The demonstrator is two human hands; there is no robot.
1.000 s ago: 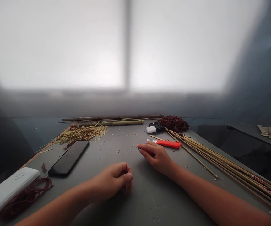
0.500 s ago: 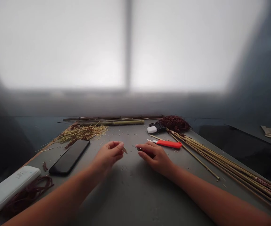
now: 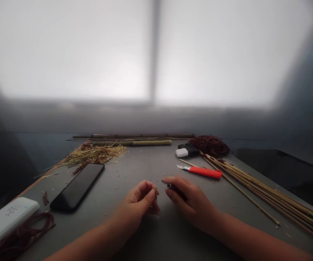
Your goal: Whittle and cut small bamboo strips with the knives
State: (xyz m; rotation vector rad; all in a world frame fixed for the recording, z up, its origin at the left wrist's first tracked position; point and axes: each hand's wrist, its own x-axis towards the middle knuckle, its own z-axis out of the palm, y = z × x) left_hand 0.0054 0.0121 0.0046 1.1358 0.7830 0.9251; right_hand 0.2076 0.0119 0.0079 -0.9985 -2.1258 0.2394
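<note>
My left hand (image 3: 142, 201) is closed in a pinch on a small pale sliver of bamboo (image 3: 155, 189), most of it hidden by thumb and fingers. Just to the right, my right hand (image 3: 187, 197) curls around a small dark-handled tool (image 3: 168, 185) with a round metal part near its front. Its exact kind is unclear, as the fingers cover much of it. A gap separates the two hands. Beyond the right hand lies a red utility knife (image 3: 204, 172) with its blade pointing left.
On the grey table (image 3: 140, 166) are scattered shavings. A black phone (image 3: 77, 186), white power bank (image 3: 8, 224) and straw-coloured pile (image 3: 96, 154) are at left. Bamboo sticks (image 3: 248, 185), brown cord (image 3: 212, 145) and a white case (image 3: 181, 152) are at right. Bamboo poles (image 3: 134, 137) lie behind.
Both hands have come nearer to me and shifted slightly right. The tool's thin pointed tip, visible before, no longer shows clearly. The camera view has shifted slightly.
</note>
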